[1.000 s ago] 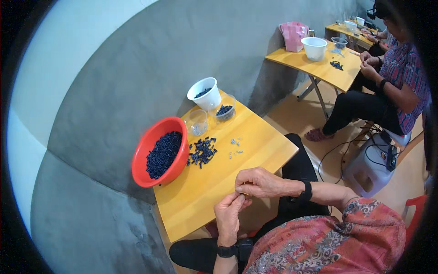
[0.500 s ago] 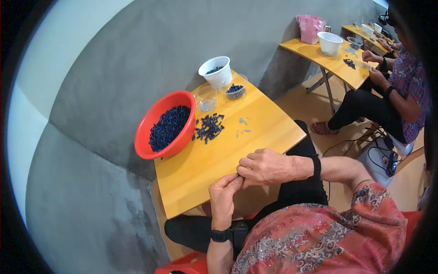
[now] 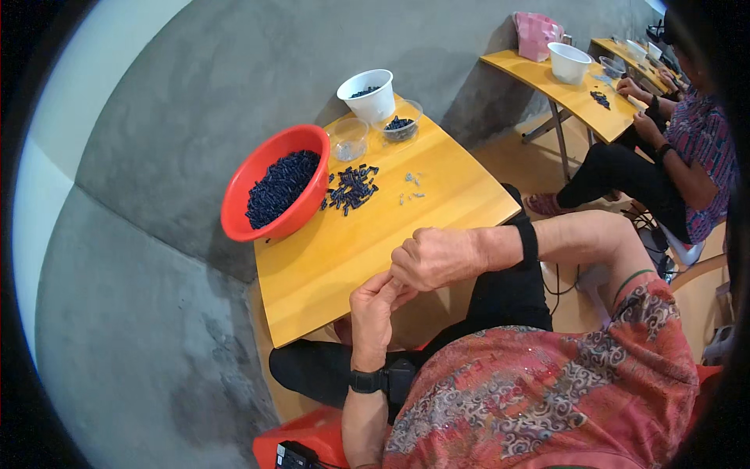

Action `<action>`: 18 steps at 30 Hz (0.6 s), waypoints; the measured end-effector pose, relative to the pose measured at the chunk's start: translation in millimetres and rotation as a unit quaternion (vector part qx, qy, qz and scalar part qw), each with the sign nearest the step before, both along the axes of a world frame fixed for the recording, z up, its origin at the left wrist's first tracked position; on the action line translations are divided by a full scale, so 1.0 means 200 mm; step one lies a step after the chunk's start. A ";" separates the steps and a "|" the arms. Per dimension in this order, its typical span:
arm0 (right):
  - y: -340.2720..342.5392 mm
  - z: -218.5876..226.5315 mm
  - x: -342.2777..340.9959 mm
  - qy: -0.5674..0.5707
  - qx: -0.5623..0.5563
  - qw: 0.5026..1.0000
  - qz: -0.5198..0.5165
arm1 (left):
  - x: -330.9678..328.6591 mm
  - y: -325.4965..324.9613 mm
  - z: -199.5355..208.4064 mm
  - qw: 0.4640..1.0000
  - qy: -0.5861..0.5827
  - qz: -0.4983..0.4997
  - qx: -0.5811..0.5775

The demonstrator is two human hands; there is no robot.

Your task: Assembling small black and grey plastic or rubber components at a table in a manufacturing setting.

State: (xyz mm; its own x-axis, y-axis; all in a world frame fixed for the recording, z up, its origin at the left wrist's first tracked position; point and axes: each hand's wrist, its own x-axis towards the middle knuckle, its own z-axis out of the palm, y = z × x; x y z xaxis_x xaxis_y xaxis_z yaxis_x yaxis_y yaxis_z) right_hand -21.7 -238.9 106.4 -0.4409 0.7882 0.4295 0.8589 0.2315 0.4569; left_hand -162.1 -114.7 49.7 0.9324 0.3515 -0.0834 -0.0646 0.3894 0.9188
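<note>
My left hand (image 3: 373, 311) and my right hand (image 3: 432, 259) meet at the near edge of the yellow table (image 3: 312, 293), fingers closed and pressed against each other. Whatever is pinched between them is hidden by the fingers. Beyond them on the tabletop lies a loose pile of small dark blue cylindrical pieces (image 3: 351, 190). To the right of that pile are several tiny clear or grey pieces (image 3: 412, 180). A big red basin (image 3: 232, 193) full of the same dark pieces stands at the table's left side.
At the back of the table stand a white tub (image 3: 376, 103) with dark pieces in it, a clear cup (image 3: 348, 148) and a clear bowl (image 3: 410, 134). A grey wall (image 3: 180, 117) runs along the left. Another person (image 3: 695, 156) sits at a second table (image 3: 531, 74) on the right.
The view has shifted slightly, so the table sits higher in the picture. My hands stay together, the right one turned a little further over the fingers of the left.
</note>
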 end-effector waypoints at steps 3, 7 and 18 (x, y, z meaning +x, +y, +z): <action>0.00 -0.02 0.02 0.012 -0.025 1.000 -0.002 | 0.02 0.00 -0.01 0.999 0.002 -0.039 0.017; -0.01 -0.03 0.04 0.024 -0.072 0.997 -0.017 | 0.04 0.02 -0.03 0.997 0.018 -0.051 0.060; -0.03 -0.02 -0.02 0.074 -0.096 0.991 -0.048 | 0.03 0.01 -0.02 0.996 0.028 -0.052 0.067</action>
